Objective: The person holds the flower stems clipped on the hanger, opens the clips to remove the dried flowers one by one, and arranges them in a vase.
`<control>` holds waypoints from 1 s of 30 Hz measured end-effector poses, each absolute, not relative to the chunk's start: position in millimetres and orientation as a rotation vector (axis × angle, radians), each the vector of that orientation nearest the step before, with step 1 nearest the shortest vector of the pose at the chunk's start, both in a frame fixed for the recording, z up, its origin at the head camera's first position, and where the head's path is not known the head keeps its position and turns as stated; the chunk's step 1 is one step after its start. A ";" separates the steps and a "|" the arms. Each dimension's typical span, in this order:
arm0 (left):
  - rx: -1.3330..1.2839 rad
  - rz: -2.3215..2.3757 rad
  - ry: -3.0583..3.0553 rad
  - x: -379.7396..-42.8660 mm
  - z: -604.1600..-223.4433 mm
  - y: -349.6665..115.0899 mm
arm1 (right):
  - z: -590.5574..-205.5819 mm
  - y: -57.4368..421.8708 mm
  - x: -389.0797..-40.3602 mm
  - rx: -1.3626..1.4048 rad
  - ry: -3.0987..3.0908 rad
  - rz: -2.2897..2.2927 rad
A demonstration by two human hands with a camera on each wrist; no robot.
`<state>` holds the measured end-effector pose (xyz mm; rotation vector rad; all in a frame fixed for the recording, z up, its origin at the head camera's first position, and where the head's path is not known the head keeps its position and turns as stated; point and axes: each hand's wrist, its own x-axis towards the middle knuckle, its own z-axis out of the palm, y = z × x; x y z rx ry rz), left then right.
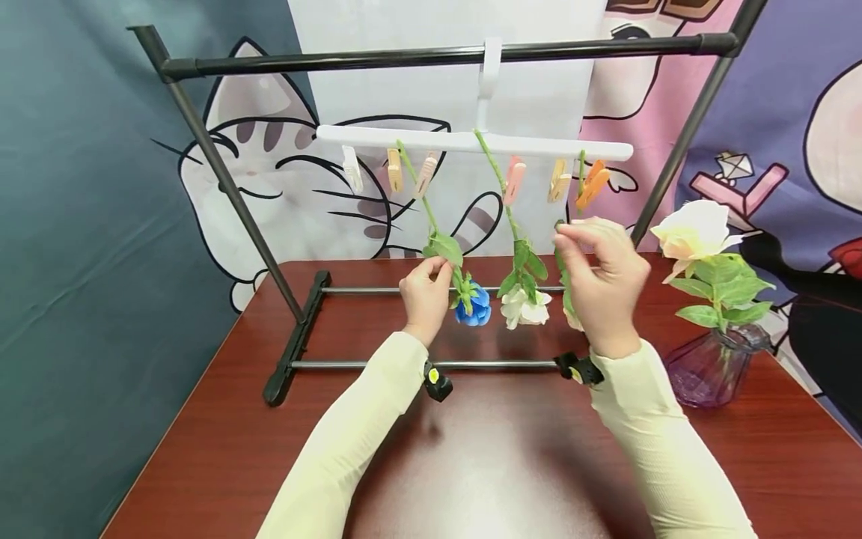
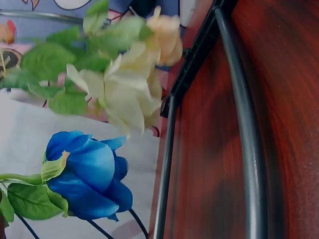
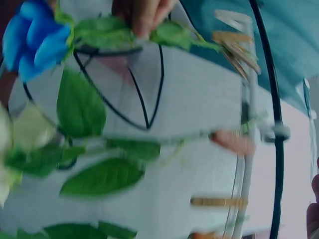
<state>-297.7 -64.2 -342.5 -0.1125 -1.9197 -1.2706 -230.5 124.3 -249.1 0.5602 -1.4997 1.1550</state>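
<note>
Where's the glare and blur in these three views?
Head view: glare on the table at the bottom, soft shadows beneath the arms; left wrist view: blue flower fairly crisp, larger pale flower blurred; right wrist view: pink clip smeared.

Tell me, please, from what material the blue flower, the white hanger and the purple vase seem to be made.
Blue flower: probably fabric, with a soft satin finish; its thin layers look smoothly coloured. White hanger: likely plastic, smooth; it is evenly white, without visible grain. Purple vase: glass or plastic, glossy and tinted; it is see-through, which fits both.
</note>
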 end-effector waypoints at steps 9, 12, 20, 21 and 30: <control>-0.196 -1.247 -1.879 -286.6 -342.3 -57.9 | -236.7 81.0 -252.2 0.673 -1.664 1.194; -0.222 -1.224 -1.879 -283.4 -342.0 -56.4 | -234.4 70.5 -258.2 0.675 -1.724 1.238; -0.251 -1.117 -1.925 -277.0 -341.8 -54.7 | -227.7 53.1 -268.8 0.591 -1.926 1.481; -0.253 -1.118 -1.926 -276.6 -341.8 -54.4 | -225.6 52.0 -270.0 0.586 -1.933 1.529; -0.290 -1.107 -1.911 -274.5 -341.7 -50.9 | -213.6 45.7 -290.2 0.672 -1.829 2.217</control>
